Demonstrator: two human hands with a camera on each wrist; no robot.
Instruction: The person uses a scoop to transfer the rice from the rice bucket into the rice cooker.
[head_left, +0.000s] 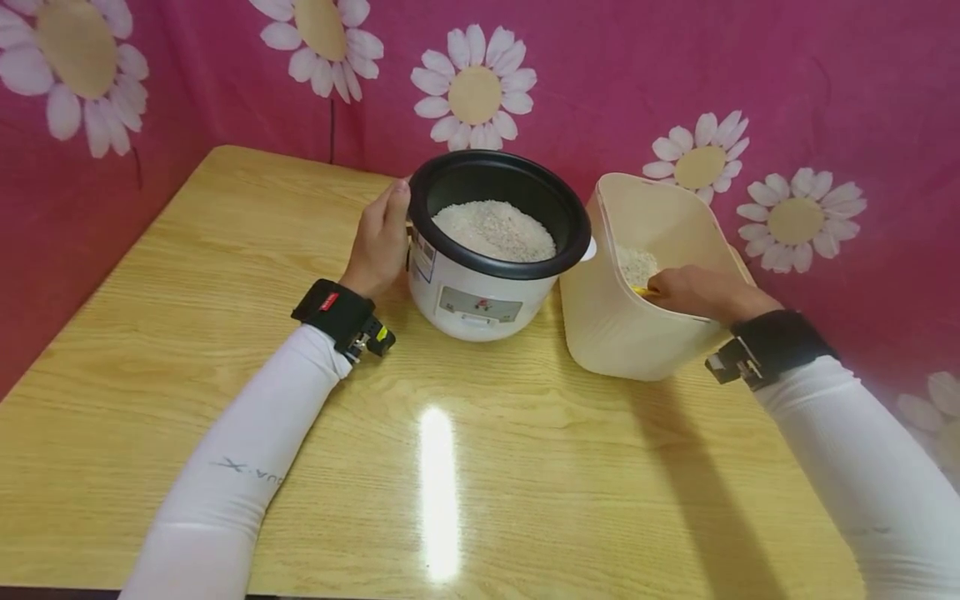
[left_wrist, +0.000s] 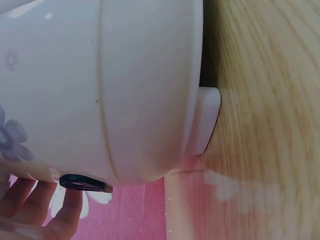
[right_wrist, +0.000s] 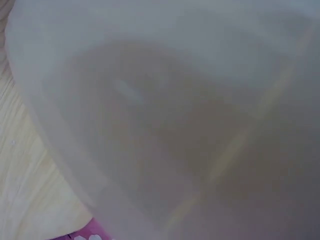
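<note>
A white rice cooker (head_left: 483,304) with a black inner rim stands on the table, white rice (head_left: 498,231) heaped inside it. My left hand (head_left: 378,237) grips the cooker's left side, thumb up near the rim; in the left wrist view its fingers (left_wrist: 70,212) bend against the wall beside a dark tab (left_wrist: 85,183). To the cooker's right is a cream bin (head_left: 630,333) with rice (head_left: 637,265) in it. My right hand (head_left: 693,292) reaches over the bin's near rim and holds a yellow handle (head_left: 643,291); its other end is hidden inside the bin.
The wooden table (head_left: 510,467) runs to a pink curtain (head_left: 585,75) with white flowers, behind and on both sides. Cooker and bin stand close together near the table's back edge. The bin's pale wall (right_wrist: 125,150) fills most of the right wrist view, blurred.
</note>
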